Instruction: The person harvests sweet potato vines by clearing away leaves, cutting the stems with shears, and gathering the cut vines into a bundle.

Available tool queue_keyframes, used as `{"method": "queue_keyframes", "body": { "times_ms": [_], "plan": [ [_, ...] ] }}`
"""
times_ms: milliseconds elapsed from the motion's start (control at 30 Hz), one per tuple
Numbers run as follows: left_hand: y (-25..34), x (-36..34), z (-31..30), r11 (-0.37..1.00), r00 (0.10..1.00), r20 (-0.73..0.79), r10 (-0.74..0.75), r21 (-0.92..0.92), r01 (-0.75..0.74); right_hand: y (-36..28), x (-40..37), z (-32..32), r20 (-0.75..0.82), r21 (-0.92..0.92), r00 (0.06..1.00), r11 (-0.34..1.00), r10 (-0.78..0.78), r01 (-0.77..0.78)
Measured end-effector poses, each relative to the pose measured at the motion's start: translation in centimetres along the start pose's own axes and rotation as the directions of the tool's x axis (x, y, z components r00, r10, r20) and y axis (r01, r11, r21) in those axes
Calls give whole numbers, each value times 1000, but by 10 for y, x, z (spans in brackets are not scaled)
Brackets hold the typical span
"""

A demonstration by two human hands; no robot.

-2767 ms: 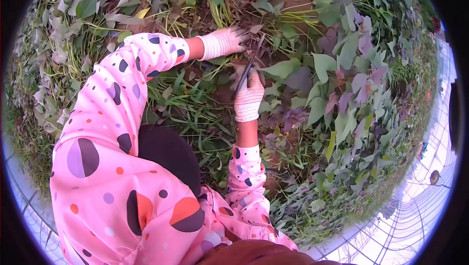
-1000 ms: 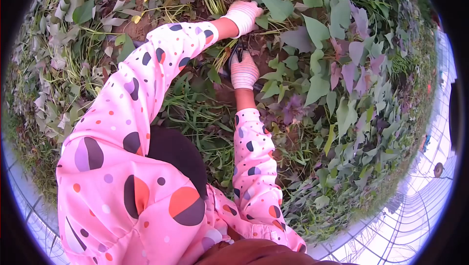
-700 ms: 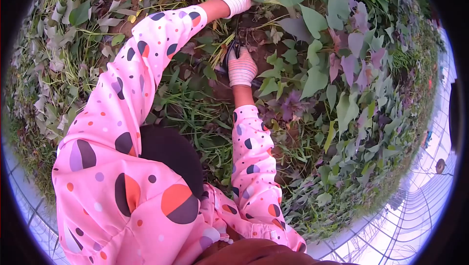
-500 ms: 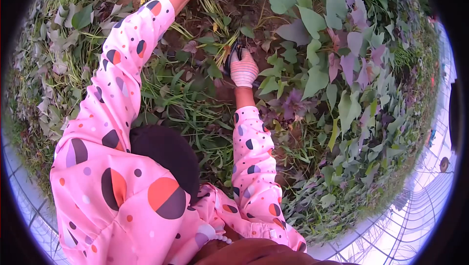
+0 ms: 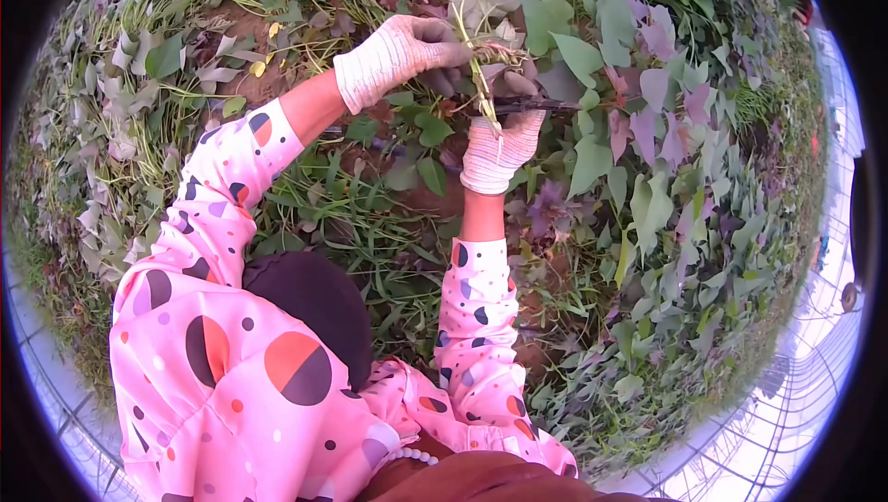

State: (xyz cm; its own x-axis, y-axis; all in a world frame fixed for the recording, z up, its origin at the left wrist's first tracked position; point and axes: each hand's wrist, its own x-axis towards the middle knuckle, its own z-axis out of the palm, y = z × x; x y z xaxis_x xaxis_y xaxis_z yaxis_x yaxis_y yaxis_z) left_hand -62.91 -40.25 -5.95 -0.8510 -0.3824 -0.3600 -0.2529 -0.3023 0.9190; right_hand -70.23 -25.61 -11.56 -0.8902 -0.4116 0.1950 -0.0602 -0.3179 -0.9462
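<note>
My left hand, in a white knit glove with grey fingers, pinches a cut-looking vine stem between thumb and fingers. The stem hangs with its pale lower end in front of my right glove, and some withered strands are bunched by the fingers. My right hand, gloved the same way, is closed around a pair of black scissors whose dark, narrow part points right among the leaves. Both hands are close together over the leafy vines, the left one higher in the view.
Broad green and purple leaves crowd the right side. Pale, wilted-looking vines cover the left, with grass nearer my body. Brown soil shows between plants. A dark rounded cap-like shape covers part of the foreground.
My left hand has come back from the top edge, down and right, with the stem in it. My right hand has shifted right and slightly down, the scissors now pointing right.
</note>
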Motion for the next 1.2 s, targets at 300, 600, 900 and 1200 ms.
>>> {"method": "queue_keyframes", "body": {
  "times_ms": [300, 600, 900, 1200],
  "plan": [
    [-30, -28, 9, 575, 858, -29, 512, 753, -318, -18, -18, 1, -55, 111, 957, 954, 284, -277],
    [-21, -52, -48, 701, 615, -346, 708, 451, -553, 2, -78, -2, -107, -487, 982, 852, 157, -189],
    [-14, -101, -15, 706, 865, 221, 451, 505, -497, -66, -92, 43, 168, -1, 923, 937, 346, -351],
    [20, -87, -82, 929, 805, -469, 364, 237, -283, 15, -27, -4, 162, -267, 778, 786, 607, -558]
  ]
}}
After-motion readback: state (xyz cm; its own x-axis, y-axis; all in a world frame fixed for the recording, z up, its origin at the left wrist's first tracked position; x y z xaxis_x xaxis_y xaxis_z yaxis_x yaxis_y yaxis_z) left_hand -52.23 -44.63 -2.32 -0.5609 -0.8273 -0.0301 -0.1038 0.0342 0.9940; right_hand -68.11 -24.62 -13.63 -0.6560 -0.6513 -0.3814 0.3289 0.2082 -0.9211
